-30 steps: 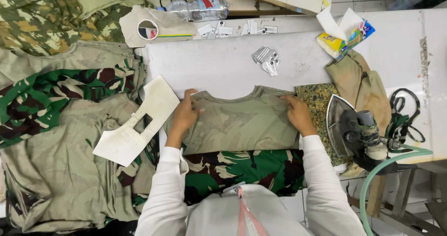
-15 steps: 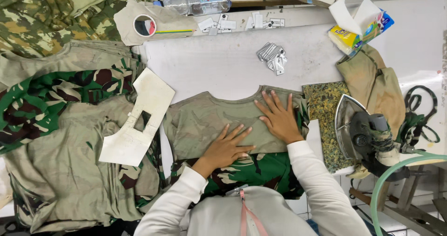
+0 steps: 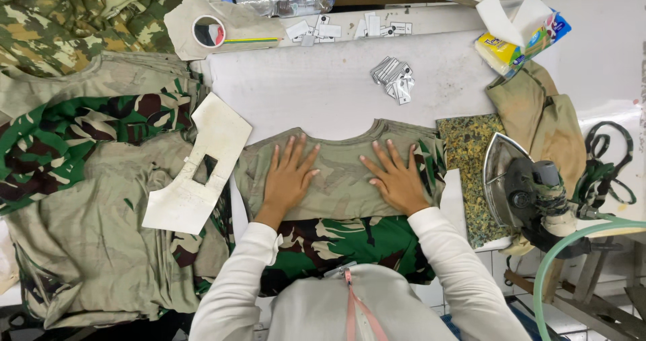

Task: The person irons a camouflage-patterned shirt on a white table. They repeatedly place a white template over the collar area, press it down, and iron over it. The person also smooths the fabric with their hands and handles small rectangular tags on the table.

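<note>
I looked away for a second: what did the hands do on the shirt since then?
Both hands left the shirt's side edges and moved inward: left hand and right hand now lie flat on it, fingers spread. Iron, cardboard template and tags stayed put.

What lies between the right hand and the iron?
In the head view, between the right hand and the iron lie the folded garment's edge and a mottled yellow-green cloth.

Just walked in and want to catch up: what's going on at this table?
A person presses both palms flat on a folded camouflage shirt on the white table, left hand and right hand with fingers spread. An iron rests to the right, a cardboard template to the left, beside stacked camouflage garments.
</note>
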